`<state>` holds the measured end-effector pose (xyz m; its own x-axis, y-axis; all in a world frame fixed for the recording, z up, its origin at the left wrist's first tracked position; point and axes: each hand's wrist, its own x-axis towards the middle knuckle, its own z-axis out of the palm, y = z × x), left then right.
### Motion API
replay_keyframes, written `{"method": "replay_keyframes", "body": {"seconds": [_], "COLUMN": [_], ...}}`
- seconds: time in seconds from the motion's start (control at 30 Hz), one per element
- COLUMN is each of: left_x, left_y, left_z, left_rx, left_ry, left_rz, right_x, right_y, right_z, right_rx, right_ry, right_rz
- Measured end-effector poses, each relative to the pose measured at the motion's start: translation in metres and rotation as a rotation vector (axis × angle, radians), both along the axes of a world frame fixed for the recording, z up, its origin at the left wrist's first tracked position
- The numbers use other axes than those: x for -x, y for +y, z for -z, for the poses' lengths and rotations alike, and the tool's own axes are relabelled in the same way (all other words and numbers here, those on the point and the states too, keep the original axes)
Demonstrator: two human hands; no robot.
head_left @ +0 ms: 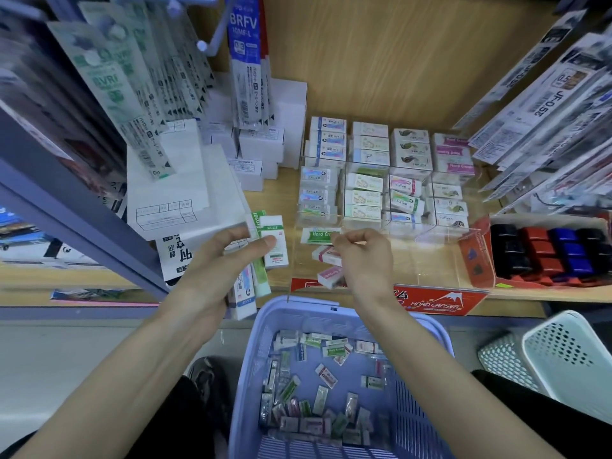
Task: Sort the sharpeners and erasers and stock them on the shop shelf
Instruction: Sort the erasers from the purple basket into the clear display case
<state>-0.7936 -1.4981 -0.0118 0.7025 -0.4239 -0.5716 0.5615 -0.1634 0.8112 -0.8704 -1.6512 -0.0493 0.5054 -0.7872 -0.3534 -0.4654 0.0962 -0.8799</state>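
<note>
My left hand [228,256] grips a fanned bundle of boxed erasers [275,241], green-and-white ones on top, held above the shelf's front edge. My right hand [359,256] is pinched on the edge of a green "Hard Eraser" pack [319,235] lying in the front row of a clear acrylic display [440,233]. Two pink erasers [328,266] lie just below it in the same compartment. Rows of boxed erasers [384,167] fill the display behind. A lilac basket [331,385] below holds several loose erasers.
A red tray of black, red and blue sharpeners [549,251] sits at the right on the wooden shelf [546,294]. Hanging refill packs [245,61] crowd the left and right sides. White boxes [261,144] stack behind. A white mesh basket [563,356] stands at the lower right.
</note>
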Motion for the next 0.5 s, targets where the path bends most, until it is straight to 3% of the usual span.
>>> {"method": "replay_keyframes", "body": {"seconds": [0.2, 0.5], "left_x": [0.001, 0.000], "left_y": [-0.001, -0.002], "left_z": [-0.002, -0.003], "left_rx": [0.010, -0.006], "left_ry": [-0.003, -0.009], "left_rz": [-0.002, 0.010], "right_x": [-0.005, -0.004], "right_y": [0.003, -0.007], "right_z": [-0.002, -0.009], "right_rx": [0.005, 0.332], "right_ry": [0.004, 0.307], "right_rz": [0.036, -0.395]}}
